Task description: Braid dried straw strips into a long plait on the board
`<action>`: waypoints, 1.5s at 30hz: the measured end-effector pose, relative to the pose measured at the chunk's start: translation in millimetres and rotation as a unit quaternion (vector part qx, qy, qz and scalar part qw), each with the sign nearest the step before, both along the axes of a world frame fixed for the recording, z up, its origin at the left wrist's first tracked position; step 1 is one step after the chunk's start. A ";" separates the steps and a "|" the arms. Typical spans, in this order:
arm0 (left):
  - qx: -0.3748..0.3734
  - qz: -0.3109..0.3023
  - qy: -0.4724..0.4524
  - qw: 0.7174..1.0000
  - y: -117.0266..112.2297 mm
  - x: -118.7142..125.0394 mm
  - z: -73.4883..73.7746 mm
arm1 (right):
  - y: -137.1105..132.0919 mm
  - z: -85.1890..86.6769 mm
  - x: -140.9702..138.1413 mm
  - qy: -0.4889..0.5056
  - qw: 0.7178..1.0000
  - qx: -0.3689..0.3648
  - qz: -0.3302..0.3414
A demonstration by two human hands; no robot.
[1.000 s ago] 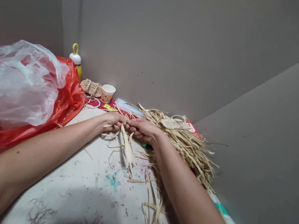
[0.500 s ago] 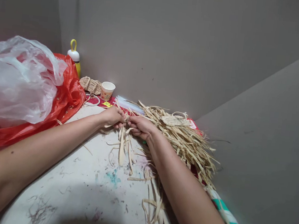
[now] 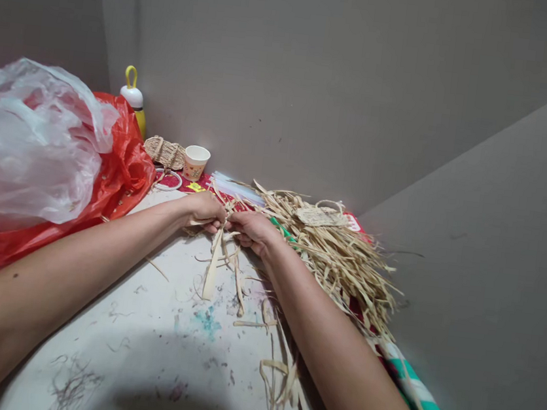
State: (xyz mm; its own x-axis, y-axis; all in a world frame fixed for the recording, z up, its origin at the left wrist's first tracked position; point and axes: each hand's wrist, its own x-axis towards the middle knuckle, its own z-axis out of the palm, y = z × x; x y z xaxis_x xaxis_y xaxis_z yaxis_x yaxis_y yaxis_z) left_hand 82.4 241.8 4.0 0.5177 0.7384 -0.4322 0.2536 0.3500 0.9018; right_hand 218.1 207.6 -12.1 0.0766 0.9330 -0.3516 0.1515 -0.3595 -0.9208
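Both my hands meet at the far middle of a white, paint-stained table (image 3: 154, 336). My left hand (image 3: 205, 210) and my right hand (image 3: 249, 229) are closed, pinching a small bunch of pale straw strips (image 3: 221, 252) between them. The strips' loose ends hang down toward me over the tabletop. A large heap of the same dry straw (image 3: 341, 259) lies just right of my right hand, with a small woven straw piece (image 3: 319, 217) on top of it.
A clear plastic bag (image 3: 28, 144) over a red plastic bag (image 3: 124, 168) fills the left. At the back stand a yellow-and-white bottle (image 3: 133, 98), a woven basket piece (image 3: 163, 152), a paper cup (image 3: 195, 161) and white rings (image 3: 168, 180). Loose straw scraps (image 3: 278, 377) lie near me. Grey walls close the corner.
The hanging strips have swung slightly left and spread apart between my hands. My hands have stayed pinched together while the view shifted a little.
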 end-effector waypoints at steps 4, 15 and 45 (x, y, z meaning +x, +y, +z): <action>-0.016 0.027 0.008 0.999 -1.0 5.0 -3.8 | 0.1 0.9 -0.5 0.035 0.999 -0.035 0.000; 0.065 0.082 0.034 0.994 -18.0 12.9 -5.7 | 0.7 -3.6 0.2 0.073 0.996 -0.046 -0.011; 0.471 0.019 0.171 0.865 -21.4 8.4 -16.4 | -5.8 -1.9 5.7 0.128 0.991 -0.032 -0.025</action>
State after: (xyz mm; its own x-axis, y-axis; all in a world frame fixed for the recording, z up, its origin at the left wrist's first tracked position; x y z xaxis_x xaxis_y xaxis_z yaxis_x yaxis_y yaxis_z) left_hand 90.8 220.4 -12.5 0.4465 0.8600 0.2470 0.5659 -0.4852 0.6666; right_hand 223.9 201.8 -14.0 0.0226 0.9052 -0.4243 -0.1046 -0.4200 -0.9015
